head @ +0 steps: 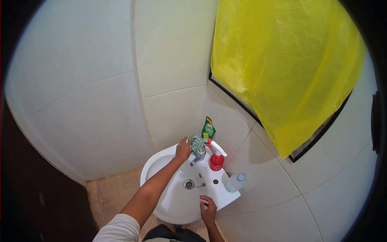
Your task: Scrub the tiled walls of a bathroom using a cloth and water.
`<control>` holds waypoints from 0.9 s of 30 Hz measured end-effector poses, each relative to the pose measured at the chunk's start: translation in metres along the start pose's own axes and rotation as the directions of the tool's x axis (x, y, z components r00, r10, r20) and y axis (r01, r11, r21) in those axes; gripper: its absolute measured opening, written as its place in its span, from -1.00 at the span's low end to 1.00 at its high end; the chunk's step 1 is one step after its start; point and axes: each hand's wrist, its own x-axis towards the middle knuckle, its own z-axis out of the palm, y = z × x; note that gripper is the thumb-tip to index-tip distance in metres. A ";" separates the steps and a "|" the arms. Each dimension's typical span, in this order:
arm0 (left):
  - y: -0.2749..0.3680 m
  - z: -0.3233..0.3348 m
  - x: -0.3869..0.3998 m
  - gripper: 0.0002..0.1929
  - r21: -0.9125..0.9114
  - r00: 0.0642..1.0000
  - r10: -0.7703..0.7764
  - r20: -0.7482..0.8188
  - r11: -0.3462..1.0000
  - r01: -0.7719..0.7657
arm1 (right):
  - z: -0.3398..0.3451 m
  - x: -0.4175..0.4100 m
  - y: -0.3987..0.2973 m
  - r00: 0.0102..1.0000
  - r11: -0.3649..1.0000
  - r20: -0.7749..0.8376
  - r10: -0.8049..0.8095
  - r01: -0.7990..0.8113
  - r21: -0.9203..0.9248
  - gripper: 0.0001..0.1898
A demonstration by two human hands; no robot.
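Note:
My left hand point(183, 150) reaches across the white ceramic washbasin point(169, 193) to its far corner. Its fingers touch the left edge of a crumpled green-and-white patterned cloth point(197, 143); whether they grip it is not clear. The cloth lies behind a chrome tap point(199, 155). Over the near right part of the bowl is my right hand point(208, 210), with curved fingers apart and nothing in them. A red spray bottle point(216, 161) with a white and red trigger head stands right of the tap. A clear plastic bottle point(234, 183) with a blue cap is at the right rim.
A green pouch point(208, 128) leans in the corner behind the cloth. The bowl has a metal drain point(189, 184) with a chain. Yellow plastic sheeting point(287, 75) covers a dark-framed panel on the tiled wall point(266, 184). A dark door point(45, 193) stands at left above the brown floor point(112, 196).

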 end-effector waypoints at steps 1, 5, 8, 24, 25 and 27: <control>-0.002 0.008 0.009 -0.55 0.128 0.997 0.069 -0.042 0.990 -0.063 | 0.005 0.005 -0.006 1.000 1.000 -0.006 0.006 -0.006 -0.003 -0.80; -0.014 0.017 0.033 -0.60 0.287 0.990 0.094 0.108 0.950 -0.121 | 0.014 0.020 -0.009 0.996 0.997 0.051 -0.068 0.069 -0.016 -0.81; 0.006 -0.001 0.043 -0.75 0.045 0.983 0.156 -0.092 0.987 -0.153 | 0.009 0.019 -0.006 1.000 1.000 -0.023 -0.013 0.013 -0.003 -0.82; 0.024 -0.080 -0.109 -0.81 -0.370 0.990 -0.137 -0.045 0.922 0.111 | 0.120 0.114 -0.012 0.817 0.083 0.564 0.119 -0.574 0.814 -0.50; 0.019 -0.082 -0.108 -0.81 -0.376 0.990 -0.136 -0.047 0.920 0.108 | 0.123 0.109 -0.007 0.819 0.091 0.562 0.120 -0.572 0.815 -0.50; 0.000 -0.082 -0.108 -0.80 0.095 0.961 0.169 -0.219 0.984 -0.151 | 0.126 0.094 0.019 0.809 0.380 0.540 0.233 -0.587 0.715 -0.58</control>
